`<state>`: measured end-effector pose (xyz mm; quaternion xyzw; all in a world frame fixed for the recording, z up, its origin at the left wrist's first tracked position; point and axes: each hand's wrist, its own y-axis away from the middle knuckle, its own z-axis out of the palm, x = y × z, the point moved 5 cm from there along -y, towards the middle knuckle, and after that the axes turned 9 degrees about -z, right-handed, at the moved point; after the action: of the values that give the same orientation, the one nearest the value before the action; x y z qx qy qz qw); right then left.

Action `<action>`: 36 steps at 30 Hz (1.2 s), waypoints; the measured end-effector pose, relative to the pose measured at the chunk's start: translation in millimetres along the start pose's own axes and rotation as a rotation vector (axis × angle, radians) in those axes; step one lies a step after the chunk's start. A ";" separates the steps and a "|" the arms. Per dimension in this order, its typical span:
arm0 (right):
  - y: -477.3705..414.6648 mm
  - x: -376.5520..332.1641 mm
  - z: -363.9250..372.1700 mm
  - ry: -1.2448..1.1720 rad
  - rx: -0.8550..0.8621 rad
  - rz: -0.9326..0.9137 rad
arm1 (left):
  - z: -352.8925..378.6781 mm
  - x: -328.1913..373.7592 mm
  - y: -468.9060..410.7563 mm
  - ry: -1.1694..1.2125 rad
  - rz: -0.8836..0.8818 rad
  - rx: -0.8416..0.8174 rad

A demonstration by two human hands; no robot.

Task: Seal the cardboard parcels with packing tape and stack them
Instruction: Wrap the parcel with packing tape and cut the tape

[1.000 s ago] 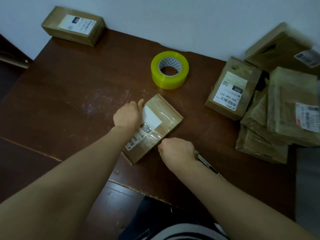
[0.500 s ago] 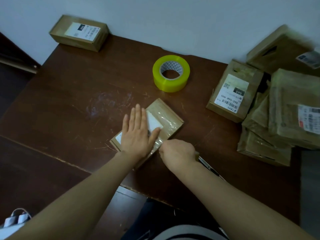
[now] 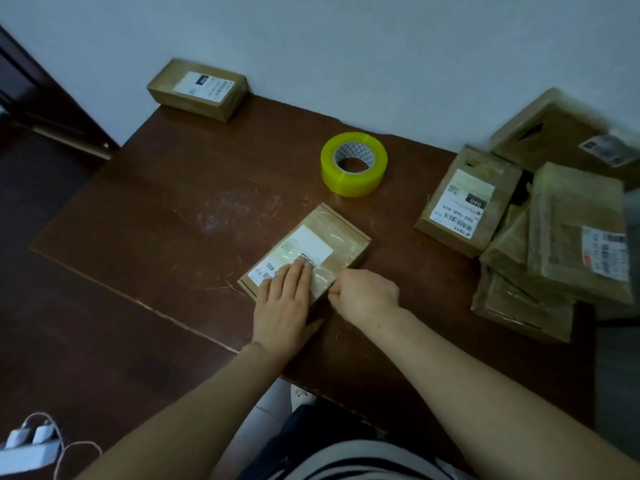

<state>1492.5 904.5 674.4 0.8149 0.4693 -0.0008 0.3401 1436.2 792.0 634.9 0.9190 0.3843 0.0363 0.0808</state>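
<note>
Two hands at worktop's point(image 3: 173, 220) near edge | left hand point(image 3: 284, 301) flat on parcel point(image 3: 325, 239) | right hand point(image 3: 367, 294) curled, grip unclear | risk: slip wrinkles tape point(image 3: 323, 277)

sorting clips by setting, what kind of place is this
Likely a small home or office packing corner, not a warehouse: a dark wooden table against a plain wall, a roll of yellow tape, and a pile of labelled cardboard parcels at its right end.
</note>
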 end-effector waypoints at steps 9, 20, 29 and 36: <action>21.3 -16.4 -59.0 -0.626 0.085 -0.171 | -51.3 -14.3 -2.9 0.091 0.042 0.175; 18.6 7.7 -25.4 -0.681 0.247 -0.116 | -44.7 -33.7 -27.0 0.247 -0.096 0.048; -25.2 17.0 10.9 -0.816 0.190 -0.021 | -48.4 -31.6 -30.5 0.314 -0.059 -0.204; -32.1 17.7 9.6 -0.812 0.176 -0.018 | -64.8 17.8 -72.0 0.290 -0.225 -0.050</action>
<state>1480.9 923.2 643.6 0.7703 0.3023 -0.3650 0.4267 1389.9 862.3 686.1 0.8531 0.4912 0.1685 0.0510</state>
